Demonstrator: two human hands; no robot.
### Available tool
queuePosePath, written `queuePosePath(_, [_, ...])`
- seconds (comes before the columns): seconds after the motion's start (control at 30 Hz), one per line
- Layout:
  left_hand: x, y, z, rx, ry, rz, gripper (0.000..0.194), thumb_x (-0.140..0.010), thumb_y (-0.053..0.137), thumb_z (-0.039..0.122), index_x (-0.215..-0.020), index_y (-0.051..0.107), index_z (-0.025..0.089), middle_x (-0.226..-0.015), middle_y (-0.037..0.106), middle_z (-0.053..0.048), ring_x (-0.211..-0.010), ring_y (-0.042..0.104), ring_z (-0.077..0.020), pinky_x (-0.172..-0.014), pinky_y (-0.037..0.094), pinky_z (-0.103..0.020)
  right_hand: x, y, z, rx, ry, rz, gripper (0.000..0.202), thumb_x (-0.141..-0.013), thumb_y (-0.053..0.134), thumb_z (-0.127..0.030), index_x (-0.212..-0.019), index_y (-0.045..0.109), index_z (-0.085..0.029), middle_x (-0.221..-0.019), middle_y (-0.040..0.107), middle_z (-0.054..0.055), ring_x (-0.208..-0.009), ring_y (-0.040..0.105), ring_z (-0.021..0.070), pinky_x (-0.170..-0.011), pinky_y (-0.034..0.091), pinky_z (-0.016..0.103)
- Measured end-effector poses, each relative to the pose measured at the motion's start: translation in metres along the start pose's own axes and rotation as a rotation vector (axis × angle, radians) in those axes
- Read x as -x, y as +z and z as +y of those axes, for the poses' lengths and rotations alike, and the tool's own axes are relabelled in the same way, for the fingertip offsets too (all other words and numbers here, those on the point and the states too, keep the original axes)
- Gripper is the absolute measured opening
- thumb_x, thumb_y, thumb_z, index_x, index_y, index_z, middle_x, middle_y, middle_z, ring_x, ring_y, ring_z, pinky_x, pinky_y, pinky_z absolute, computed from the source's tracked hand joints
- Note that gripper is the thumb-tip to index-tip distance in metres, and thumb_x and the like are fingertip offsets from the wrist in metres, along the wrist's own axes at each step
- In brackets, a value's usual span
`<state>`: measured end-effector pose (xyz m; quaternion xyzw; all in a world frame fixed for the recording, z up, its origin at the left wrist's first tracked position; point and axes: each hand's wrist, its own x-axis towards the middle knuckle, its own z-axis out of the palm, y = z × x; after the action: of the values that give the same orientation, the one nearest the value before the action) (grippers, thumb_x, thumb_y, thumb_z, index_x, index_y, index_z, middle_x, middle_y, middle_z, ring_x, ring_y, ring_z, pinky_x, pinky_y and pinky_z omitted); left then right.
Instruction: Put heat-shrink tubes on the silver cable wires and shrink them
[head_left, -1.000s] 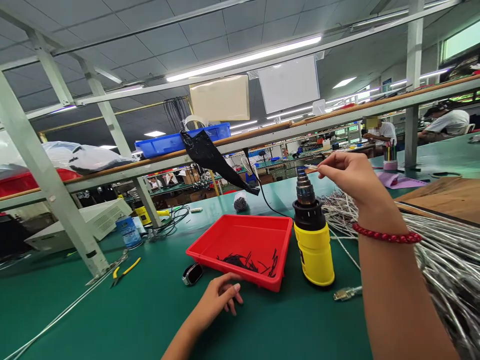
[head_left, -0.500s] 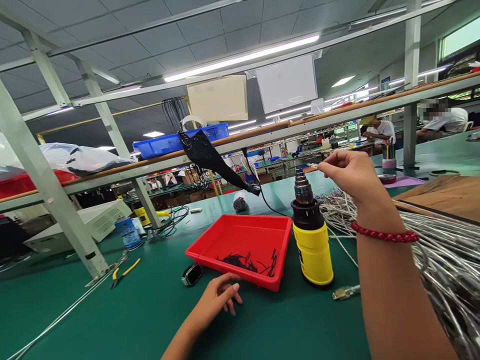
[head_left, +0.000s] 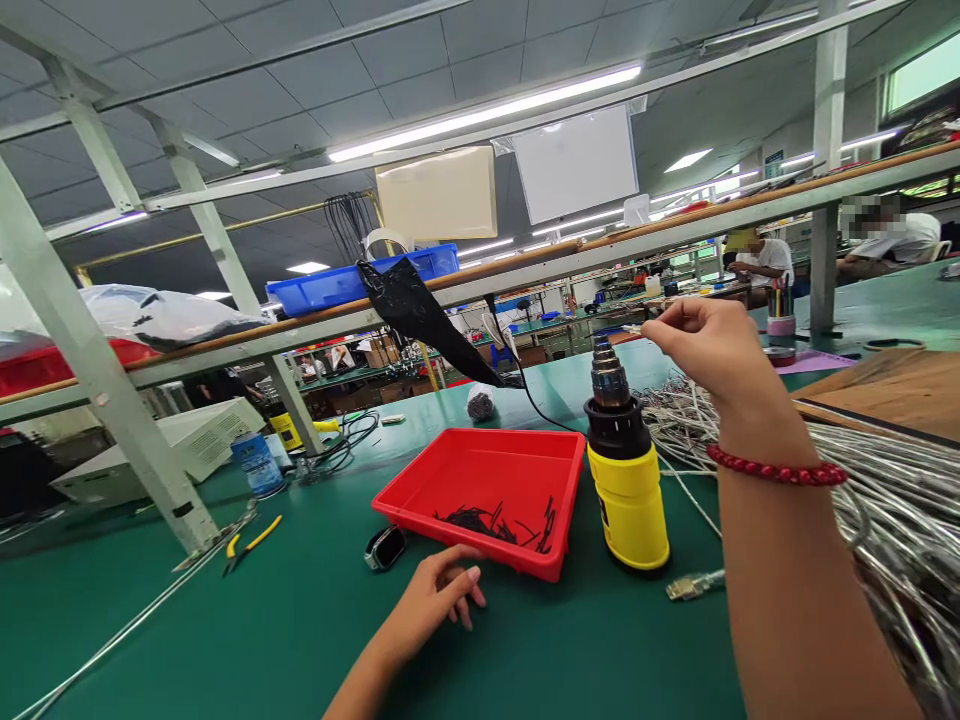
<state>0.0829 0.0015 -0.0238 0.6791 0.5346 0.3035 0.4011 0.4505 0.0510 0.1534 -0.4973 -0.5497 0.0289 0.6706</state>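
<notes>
My right hand (head_left: 705, 345), above a red bead bracelet, pinches a small thin piece just right of the metal nozzle of a yellow heat gun (head_left: 628, 500) that stands upright. What the piece is cannot be made out. My left hand (head_left: 441, 595) rests on the green table by the front edge of a red tray (head_left: 480, 455), fingers loosely curled but apart, holding nothing. Short black pieces (head_left: 480, 520) lie in the tray. A bundle of silvery cables (head_left: 885, 500) spreads beneath and right of my right forearm, with a USB plug (head_left: 694, 585) near the heat gun.
A watch (head_left: 385, 548) lies left of the tray. Further left are yellow-handled cutters (head_left: 255, 545) and a blue can (head_left: 259, 465). A shelf with a blue bin (head_left: 322, 290) and a hanging black bag (head_left: 427, 315) crosses above. People sit in the right background.
My right hand has shifted very slightly right, still pinching the small piece. My left hand stays where it was.
</notes>
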Motion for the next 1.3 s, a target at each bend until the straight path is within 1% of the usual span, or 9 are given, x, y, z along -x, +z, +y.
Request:
queuePosePath(0.1, [0.0,0.0,0.0,-0.009,0.001,0.0,0.058,-0.078,0.052,0.062,-0.108,0.056,0.012,-0.072,0.069,-0.007,-0.05,0.062,-0.0149,-0.049,0.038,-0.024,-0.001,-0.001,0.0,0.032,0.058,0.061,0.015,-0.062,0.068,-0.031,-0.056,0.059,-0.022,-0.051,0.055,0.002,-0.059,0.053,0.019,-0.059,0.044,0.033])
queuePosePath(0.27, [0.0,-0.001,0.0,-0.022,0.0,-0.007,0.057,-0.08,0.051,0.061,-0.109,0.056,0.012,-0.073,0.069,-0.007,-0.051,0.062,-0.0142,-0.05,0.037,-0.023,-0.001,-0.002,-0.001,0.006,0.094,0.036,0.016,-0.063,0.066,-0.031,-0.054,0.057,-0.021,-0.05,0.052,0.001,-0.056,0.05,0.017,-0.058,0.041,0.032])
queuePosePath(0.37, [0.0,-0.001,0.0,-0.018,0.003,-0.006,0.057,-0.08,0.051,0.061,-0.109,0.056,0.013,-0.074,0.07,-0.007,-0.051,0.062,-0.0142,-0.049,0.037,-0.023,-0.002,-0.002,-0.001,-0.03,0.095,0.039,0.015,-0.061,0.065,-0.031,-0.053,0.057,-0.021,-0.05,0.052,0.001,-0.055,0.048,0.0162,-0.054,0.038,0.03])
queuePosePath(0.47, [-0.001,-0.001,-0.001,-0.014,0.006,-0.006,0.057,-0.079,0.051,0.062,-0.108,0.055,0.012,-0.073,0.07,-0.007,-0.05,0.062,-0.0144,-0.049,0.037,-0.023,-0.001,-0.002,-0.002,-0.074,0.138,0.034,0.015,-0.059,0.064,-0.031,-0.052,0.056,-0.021,-0.049,0.051,0.0,-0.054,0.046,0.015,-0.052,0.035,0.029])
queuePosePath(0.6, [-0.002,-0.002,-0.004,0.008,0.001,0.005,0.059,-0.078,0.053,0.063,-0.107,0.055,0.012,-0.072,0.07,-0.008,-0.049,0.062,-0.0145,-0.048,0.036,-0.023,0.0,-0.004,-0.003,-0.193,0.178,-0.002,0.014,-0.057,0.062,-0.028,-0.049,0.055,-0.02,-0.046,0.049,-0.002,-0.051,0.042,0.0125,-0.051,0.033,0.028])
queuePosePath(0.7, [-0.004,-0.002,-0.006,0.03,-0.004,0.0,0.059,-0.078,0.053,0.063,-0.107,0.055,0.012,-0.072,0.07,-0.008,-0.049,0.062,-0.0143,-0.047,0.036,-0.023,0.0,-0.006,-0.002,-0.257,0.196,-0.034,0.014,-0.057,0.061,-0.026,-0.047,0.053,-0.02,-0.044,0.048,-0.002,-0.05,0.042,0.0118,-0.049,0.032,0.027])
queuePosePath(0.97, [-0.004,-0.003,-0.01,0.034,0.0,-0.002,0.056,-0.08,0.052,0.06,-0.108,0.054,0.011,-0.073,0.07,-0.008,-0.05,0.062,-0.014,-0.048,0.035,-0.023,-0.002,-0.004,0.001,-0.268,0.209,-0.034,0.013,-0.058,0.062,-0.023,-0.048,0.054,-0.019,-0.043,0.049,-0.002,-0.048,0.042,0.0108,-0.047,0.032,0.025])
queuePosePath(1.13, [-0.003,-0.003,-0.006,0.02,-0.013,0.002,0.06,-0.078,0.052,0.062,-0.108,0.053,0.01,-0.073,0.07,-0.008,-0.049,0.062,-0.0139,-0.049,0.036,-0.023,-0.003,-0.004,0.004,-0.288,0.226,-0.053,0.014,-0.058,0.061,-0.019,-0.046,0.053,-0.018,-0.043,0.049,-0.002,-0.049,0.042,0.0105,-0.049,0.032,0.025])
queuePosePath(1.3, [-0.003,-0.003,-0.002,0.027,-0.022,-0.007,0.062,-0.077,0.052,0.064,-0.109,0.055,0.011,-0.073,0.07,-0.009,-0.049,0.061,-0.0138,-0.049,0.036,-0.023,-0.005,-0.002,0.013,-0.323,0.215,-0.089,0.018,-0.062,0.059,-0.018,-0.045,0.051,-0.017,-0.045,0.049,-0.002,-0.049,0.04,0.0091,-0.051,0.031,0.024])
